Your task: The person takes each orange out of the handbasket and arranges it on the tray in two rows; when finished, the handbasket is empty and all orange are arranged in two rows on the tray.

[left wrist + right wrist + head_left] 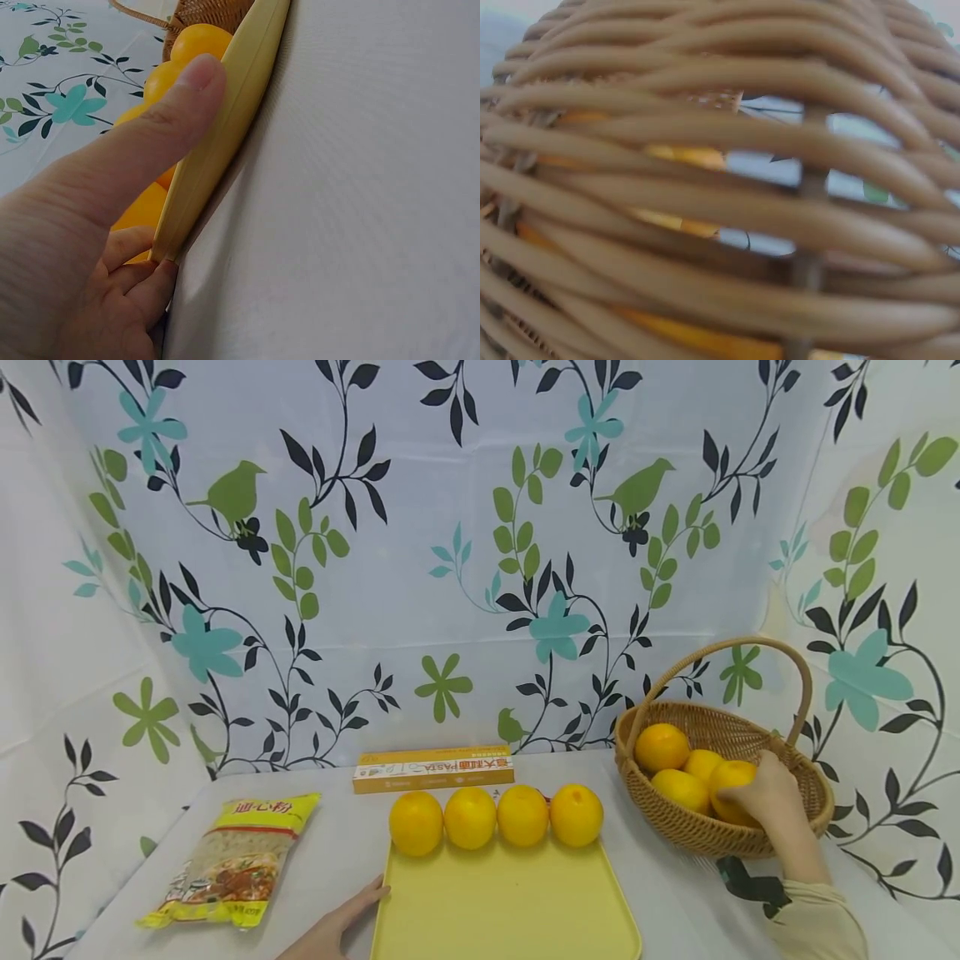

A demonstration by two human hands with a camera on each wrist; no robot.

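My right hand reaches into the wicker basket and holds an orange, its fingers curled round the fruit. Several other oranges lie beside it in the basket. In the right wrist view the basket's weave covers nearly everything and hides the hand. At the left side of a pale yellow tray, my left hand touches the rim with its fingertips. Its thumb stretches out along the tray in the left wrist view. A row of oranges sits along the tray's far edge.
Behind the tray lies a long pasta box. On the left is a yellow bag of food. The basket's tall handle arches over its opening. A patterned cloth hangs behind the white table.
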